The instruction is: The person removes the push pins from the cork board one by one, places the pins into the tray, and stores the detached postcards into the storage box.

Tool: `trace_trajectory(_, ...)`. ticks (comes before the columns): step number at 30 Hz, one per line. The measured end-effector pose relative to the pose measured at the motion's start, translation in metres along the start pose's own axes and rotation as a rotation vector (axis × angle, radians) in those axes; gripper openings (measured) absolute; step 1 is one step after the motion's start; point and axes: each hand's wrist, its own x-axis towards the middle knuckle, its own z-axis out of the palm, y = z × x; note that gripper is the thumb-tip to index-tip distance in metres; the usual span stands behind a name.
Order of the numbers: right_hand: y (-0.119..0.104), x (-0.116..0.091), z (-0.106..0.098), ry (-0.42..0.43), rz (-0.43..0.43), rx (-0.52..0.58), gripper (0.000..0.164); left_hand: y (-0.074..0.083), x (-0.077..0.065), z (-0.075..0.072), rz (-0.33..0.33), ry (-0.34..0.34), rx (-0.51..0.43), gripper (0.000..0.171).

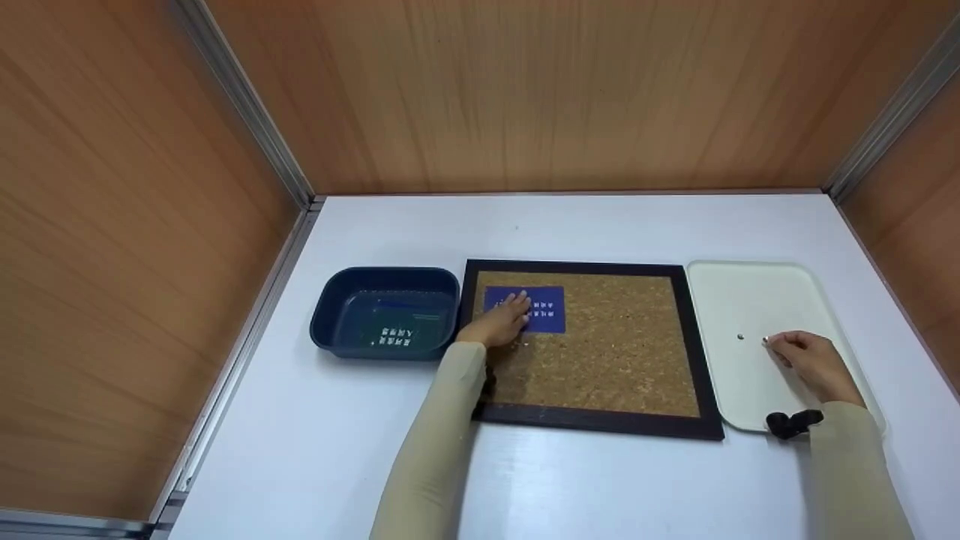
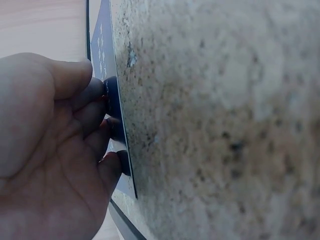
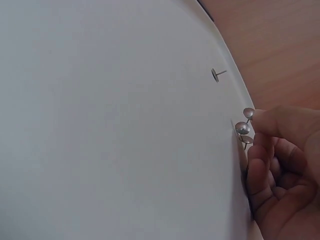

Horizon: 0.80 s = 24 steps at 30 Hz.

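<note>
On the framed corkboard (image 1: pixel 600 352), a blue card (image 1: pixel 551 319) with white lettering lies in the upper left corner. My left hand (image 1: pixel 496 324) rests its fingertips on that card; the left wrist view shows the fingers (image 2: pixel 97 122) bent slightly against the card's face (image 2: pixel 102 45). Over the white tray (image 1: pixel 750 296), my right hand (image 1: pixel 814 364) pinches a silver thumbtack (image 3: pixel 248 113) between thumb and fingertips. Two other round-headed tacks (image 3: pixel 242 128) show close beneath the fingertips. A separate thumbtack (image 3: pixel 216 75) lies on the tray, pin pointing sideways.
A dark blue basin (image 1: pixel 385 352) stands left of the corkboard, with white lettering showing inside it. The white tray adjoins the board's right side. Wooden panels (image 1: pixel 525 97) enclose the white table (image 1: pixel 585 480) at the back and sides.
</note>
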Motion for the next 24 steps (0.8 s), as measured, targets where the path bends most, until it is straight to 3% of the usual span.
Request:
trace_trajectory(5, 0.0002, 0.0015, 0.0009, 0.005, -0.008, -0.048, 0.055, -0.0006, -0.0006, -0.0002, -0.003, -0.005, 0.005, 0.050)
trace_trajectory(15, -0.0008, 0.0026, 0.0011, 0.008, -0.009, -0.035, 0.049, -0.0021, -0.0015, -0.0005, 0.001, -0.007, 0.000, 0.050)
trace_trajectory(24, -0.0016, 0.0033, -0.0003, -0.025, -0.005, -0.055, 0.053, -0.0012, -0.0005, -0.0003, 0.008, -0.004, 0.002, 0.050)
